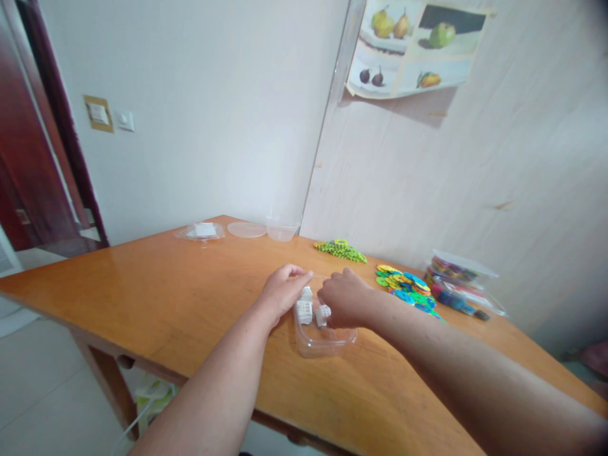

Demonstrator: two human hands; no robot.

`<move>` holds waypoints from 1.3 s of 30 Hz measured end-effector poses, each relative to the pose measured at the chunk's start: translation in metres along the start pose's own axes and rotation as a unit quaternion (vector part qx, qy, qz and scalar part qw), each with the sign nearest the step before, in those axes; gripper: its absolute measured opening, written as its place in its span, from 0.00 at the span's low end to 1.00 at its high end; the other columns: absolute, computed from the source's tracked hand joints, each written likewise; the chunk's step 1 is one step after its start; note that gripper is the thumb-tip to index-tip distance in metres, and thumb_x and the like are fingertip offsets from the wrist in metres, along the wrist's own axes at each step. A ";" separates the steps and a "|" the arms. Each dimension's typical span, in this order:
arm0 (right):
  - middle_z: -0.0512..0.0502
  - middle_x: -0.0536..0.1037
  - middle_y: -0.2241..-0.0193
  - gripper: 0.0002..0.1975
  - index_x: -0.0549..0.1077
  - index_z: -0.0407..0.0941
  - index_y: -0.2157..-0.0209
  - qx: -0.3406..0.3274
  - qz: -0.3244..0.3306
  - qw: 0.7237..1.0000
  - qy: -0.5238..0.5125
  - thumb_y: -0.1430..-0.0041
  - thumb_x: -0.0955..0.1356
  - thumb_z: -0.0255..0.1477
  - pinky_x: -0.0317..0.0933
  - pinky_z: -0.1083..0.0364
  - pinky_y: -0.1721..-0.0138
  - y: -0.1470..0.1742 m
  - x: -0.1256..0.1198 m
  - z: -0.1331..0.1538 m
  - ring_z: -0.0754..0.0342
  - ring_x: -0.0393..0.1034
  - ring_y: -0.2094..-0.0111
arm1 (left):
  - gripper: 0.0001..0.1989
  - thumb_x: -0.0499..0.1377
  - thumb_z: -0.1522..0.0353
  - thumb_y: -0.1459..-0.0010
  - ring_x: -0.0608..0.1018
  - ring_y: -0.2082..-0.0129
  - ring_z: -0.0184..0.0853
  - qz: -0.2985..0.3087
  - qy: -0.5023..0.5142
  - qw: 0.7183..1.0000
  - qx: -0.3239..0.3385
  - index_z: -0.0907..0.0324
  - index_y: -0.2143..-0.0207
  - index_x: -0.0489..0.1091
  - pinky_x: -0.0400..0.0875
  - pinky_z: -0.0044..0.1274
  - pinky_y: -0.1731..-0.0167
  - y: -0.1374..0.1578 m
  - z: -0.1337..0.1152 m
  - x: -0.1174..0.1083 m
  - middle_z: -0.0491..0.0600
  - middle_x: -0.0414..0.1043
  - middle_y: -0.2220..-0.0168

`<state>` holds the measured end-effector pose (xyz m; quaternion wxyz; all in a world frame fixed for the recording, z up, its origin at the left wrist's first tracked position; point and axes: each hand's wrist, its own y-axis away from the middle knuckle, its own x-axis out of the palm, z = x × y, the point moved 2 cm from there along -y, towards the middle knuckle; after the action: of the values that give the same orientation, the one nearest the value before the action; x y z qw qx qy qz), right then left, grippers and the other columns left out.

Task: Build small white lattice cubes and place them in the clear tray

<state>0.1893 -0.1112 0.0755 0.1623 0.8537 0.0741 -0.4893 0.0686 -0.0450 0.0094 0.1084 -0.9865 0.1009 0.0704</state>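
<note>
A wooden table (190, 278) bears a clear plastic container (327, 346) with two bare hands at it.
On the table's far right sits a stack of clear packs (460, 282), left of it a heap of coloured discs (413, 292); the container is at the near middle. The right hand (346, 296) bends over it, grip narrow with curled fingers, whether holding anything I cannot tell; the left hand (279, 290) is at its left side, its grip partly hidden, so its hold cannot be told. Farther off lies a green pile (342, 251); smallest, white block-like pieces (304, 312) are inside the container.
</note>
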 end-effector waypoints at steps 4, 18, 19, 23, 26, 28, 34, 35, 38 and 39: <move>0.34 0.78 0.60 0.19 0.78 0.43 0.60 0.003 -0.010 1.000 -0.008 0.54 0.72 0.38 0.59 0.46 0.60 0.005 -0.005 -0.002 0.39 0.71 0.58 | 0.22 0.62 0.52 0.51 0.76 0.61 0.39 -0.001 0.003 1.000 0.007 0.59 0.63 0.73 0.66 0.26 0.61 0.000 0.000 0.000 0.51 0.77 0.61; 0.47 0.80 0.61 0.18 0.78 0.57 0.57 -0.009 -0.056 0.991 -0.118 0.46 0.64 0.27 0.58 0.53 0.61 0.018 -0.002 -0.013 0.47 0.73 0.58 | 0.12 0.58 0.63 0.50 0.76 0.65 0.36 -0.014 -0.029 0.999 -0.013 0.58 0.63 0.72 0.66 0.24 0.67 -0.001 0.001 0.000 0.49 0.76 0.66; 0.47 0.80 0.61 0.18 0.78 0.58 0.57 -0.010 -0.055 0.991 -0.120 0.46 0.64 0.27 0.58 0.53 0.61 0.018 -0.001 -0.013 0.47 0.73 0.58 | 0.12 0.58 0.64 0.50 0.76 0.65 0.36 -0.014 -0.028 0.999 -0.015 0.58 0.63 0.72 0.66 0.24 0.67 -0.001 0.002 0.000 0.49 0.76 0.65; 0.48 0.80 0.61 0.18 0.78 0.59 0.57 -0.021 -0.056 0.991 -0.122 0.46 0.64 0.27 0.58 0.53 0.61 0.017 0.000 -0.014 0.48 0.73 0.59 | 0.13 0.57 0.65 0.50 0.77 0.64 0.36 -0.011 -0.023 0.999 -0.024 0.58 0.61 0.72 0.67 0.24 0.66 -0.002 0.005 0.000 0.50 0.77 0.64; 0.48 0.81 0.62 0.19 0.79 0.58 0.57 -0.026 -0.057 0.990 -0.127 0.46 0.64 0.27 0.58 0.54 0.62 0.017 0.002 -0.014 0.48 0.73 0.60 | 0.14 0.58 0.64 0.49 0.77 0.64 0.37 -0.002 -0.009 1.000 -0.029 0.59 0.60 0.72 0.67 0.24 0.66 -0.004 0.007 0.001 0.50 0.78 0.64; 0.47 0.81 0.62 0.19 0.79 0.58 0.57 -0.027 -0.057 0.990 -0.125 0.46 0.64 0.26 0.58 0.54 0.61 0.016 0.004 -0.015 0.48 0.73 0.60 | 0.14 0.58 0.63 0.49 0.77 0.65 0.37 0.004 -0.003 1.000 -0.029 0.59 0.60 0.72 0.67 0.24 0.67 -0.004 0.007 0.001 0.50 0.78 0.65; 0.48 0.80 0.63 0.18 0.79 0.57 0.58 -0.025 -0.073 0.988 -0.136 0.46 0.64 0.25 0.58 0.54 0.61 0.017 0.006 -0.018 0.48 0.72 0.60 | 0.14 0.59 0.62 0.50 0.76 0.67 0.37 -0.002 0.013 1.000 -0.018 0.59 0.61 0.73 0.67 0.25 0.66 -0.004 0.008 0.000 0.50 0.77 0.68; 0.48 0.80 0.62 0.18 0.78 0.56 0.58 -0.023 -0.083 0.985 -0.150 0.46 0.64 0.25 0.57 0.54 0.60 0.018 0.006 -0.020 0.49 0.72 0.60 | 0.15 0.59 0.62 0.50 0.76 0.68 0.37 0.001 0.020 1.000 -0.017 0.59 0.61 0.73 0.67 0.25 0.66 -0.004 0.009 0.000 0.50 0.77 0.68; 0.48 0.80 0.61 0.17 0.77 0.52 0.56 0.000 -0.125 0.968 -0.218 0.44 0.63 0.26 0.57 0.56 0.62 0.022 0.007 -0.028 0.52 0.72 0.62 | 0.16 0.59 0.62 0.50 0.76 0.69 0.37 0.011 0.039 0.999 -0.024 0.59 0.59 0.73 0.68 0.26 0.65 -0.006 0.012 0.001 0.49 0.77 0.69; 0.48 0.80 0.62 0.16 0.76 0.51 0.56 0.017 -0.141 0.960 -0.242 0.44 0.63 0.27 0.57 0.57 0.63 0.024 0.009 -0.032 0.53 0.71 0.63 | 0.16 0.59 0.63 0.50 0.76 0.70 0.36 0.014 0.042 0.999 -0.029 0.58 0.59 0.73 0.68 0.26 0.65 -0.006 0.013 0.001 0.49 0.77 0.69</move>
<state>0.2267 -0.1232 0.0874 0.0903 0.6933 0.1443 -0.7003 0.0690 -0.0364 -0.0017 0.0743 -0.9898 0.1167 0.0336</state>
